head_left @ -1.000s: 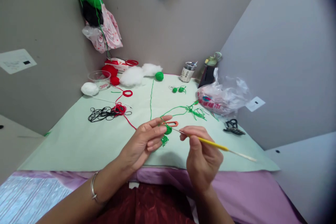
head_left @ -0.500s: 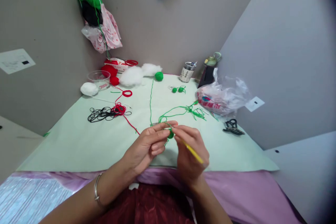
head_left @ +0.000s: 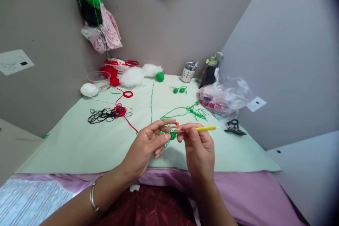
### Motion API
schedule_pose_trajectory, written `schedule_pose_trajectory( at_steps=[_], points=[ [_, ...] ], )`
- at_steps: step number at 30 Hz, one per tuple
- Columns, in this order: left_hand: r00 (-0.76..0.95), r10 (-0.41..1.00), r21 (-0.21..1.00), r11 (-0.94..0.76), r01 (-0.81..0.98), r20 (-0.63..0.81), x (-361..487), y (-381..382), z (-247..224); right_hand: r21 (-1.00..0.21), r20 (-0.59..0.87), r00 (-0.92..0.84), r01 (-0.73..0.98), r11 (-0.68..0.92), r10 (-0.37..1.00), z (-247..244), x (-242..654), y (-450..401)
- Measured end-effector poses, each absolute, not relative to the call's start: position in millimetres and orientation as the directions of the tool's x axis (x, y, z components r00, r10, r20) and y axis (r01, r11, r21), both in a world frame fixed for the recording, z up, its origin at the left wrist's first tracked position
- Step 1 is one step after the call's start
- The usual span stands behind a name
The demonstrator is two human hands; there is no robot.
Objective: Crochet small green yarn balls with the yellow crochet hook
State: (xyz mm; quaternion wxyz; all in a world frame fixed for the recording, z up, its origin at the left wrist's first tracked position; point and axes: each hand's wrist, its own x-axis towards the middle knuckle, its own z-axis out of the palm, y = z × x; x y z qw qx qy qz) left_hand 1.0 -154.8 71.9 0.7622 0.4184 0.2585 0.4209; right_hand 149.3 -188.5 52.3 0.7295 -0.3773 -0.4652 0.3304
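Between thumb and fingers, my left hand (head_left: 148,140) pinches a small green crochet piece (head_left: 173,135), with green yarn (head_left: 166,117) running up over its fingers. My right hand (head_left: 199,146) is closed around the yellow handle of a crochet hook (head_left: 202,129), which lies almost level. The hook's thin metal shaft reaches left to the crochet piece; its tip is too small to make out. Loose green loops hang below my left fingers. Behind the hands lies a small orange item (head_left: 174,125), partly hidden.
Red yarn (head_left: 120,110) and a black cord tangle (head_left: 102,116) lie at left. White stuffing (head_left: 132,76), a clear tub (head_left: 99,80) and a green ball (head_left: 160,76) sit at the back. A plastic bag (head_left: 225,95) and black hair clip (head_left: 235,128) are at right.
My right hand has turned the crochet hook from slanting down to nearly level and moved slightly right. My left fingers have spread a little, and more of the green piece shows.
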Motion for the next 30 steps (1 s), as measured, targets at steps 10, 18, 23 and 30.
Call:
schedule_pose_trajectory(
  at_steps=[10, 18, 23, 30],
  points=[
    [0.325, 0.945, 0.918, 0.095, -0.386, 0.039, 4.0, -161.0, 66.1, -0.422, 0.854, 0.061, 0.661, 0.62, 0.516, 44.1, 144.0, -200.2],
    [0.562, 0.819, 0.706, 0.467, -0.532, -0.119, -0.2, -147.5, 68.2, -0.731, 0.682, 0.344, 0.341, 0.591, 0.645, 48.0, 146.1, -194.7],
    [0.494, 0.865, 0.804, 0.353, -0.479, -0.086, 4.6, -156.1, 71.8, -0.783, 0.622, 0.301, 0.249, 0.571, 0.723, 53.7, 143.5, -191.6],
    [0.573, 0.807, 0.718, 0.483, -0.501, -0.142, 5.7, -150.7, 66.2, -0.453, 0.869, 0.141, 0.613, 0.647, 0.474, 38.4, 143.1, -193.7]
  ],
)
